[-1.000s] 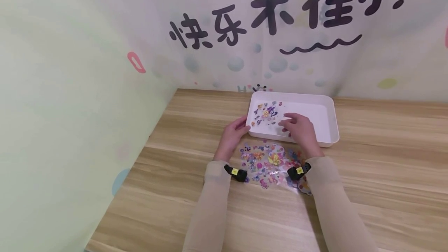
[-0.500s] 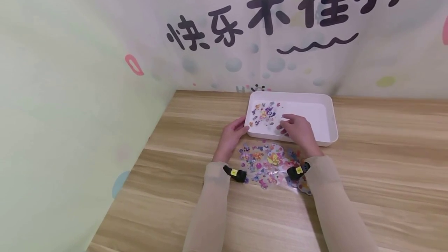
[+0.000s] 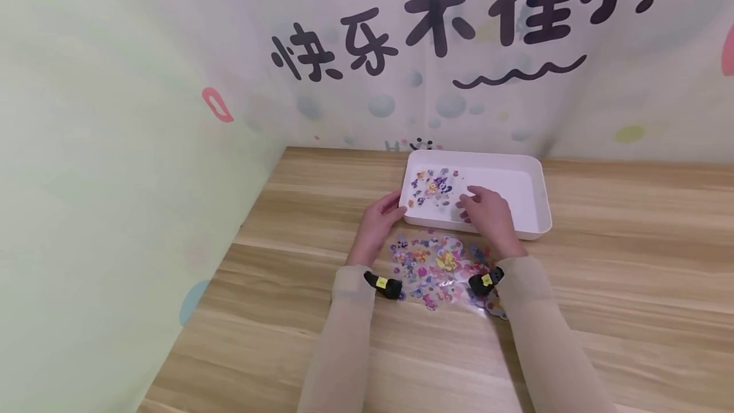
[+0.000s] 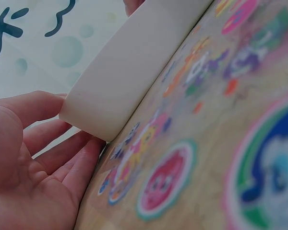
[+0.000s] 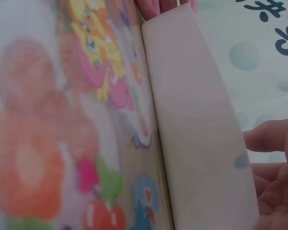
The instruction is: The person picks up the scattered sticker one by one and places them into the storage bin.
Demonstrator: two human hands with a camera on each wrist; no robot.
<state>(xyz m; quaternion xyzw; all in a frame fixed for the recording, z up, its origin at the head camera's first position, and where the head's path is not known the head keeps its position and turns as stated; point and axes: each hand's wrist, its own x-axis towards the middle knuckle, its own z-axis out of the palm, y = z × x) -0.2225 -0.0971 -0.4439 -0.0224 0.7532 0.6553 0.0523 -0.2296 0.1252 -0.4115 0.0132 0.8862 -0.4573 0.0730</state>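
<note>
Left hand point(image 3: 375, 225): thumb and fingers are clasping the near-left corner of the white tray point(image 3: 518, 191); right hand point(image 3: 490, 214): fingers are curving loosely over the tray's middle, tips standing apart; small colourful pieces point(image 3: 432, 187) are lying in the tray's left half; printed stickers point(image 3: 447, 261) are lying just on the tray's near side; wooden table point(image 3: 258, 324) is bearing the tray; lettered cloth point(image 3: 438, 23) is hanging behind it.

The tray point(image 3: 524, 199) looks smooth plastic, the sticker sheet point(image 3: 425, 272) glossy film, the tabletop point(image 3: 631, 273) wood-grained, the far backdrop point(image 3: 516, 113) cloth.
</note>
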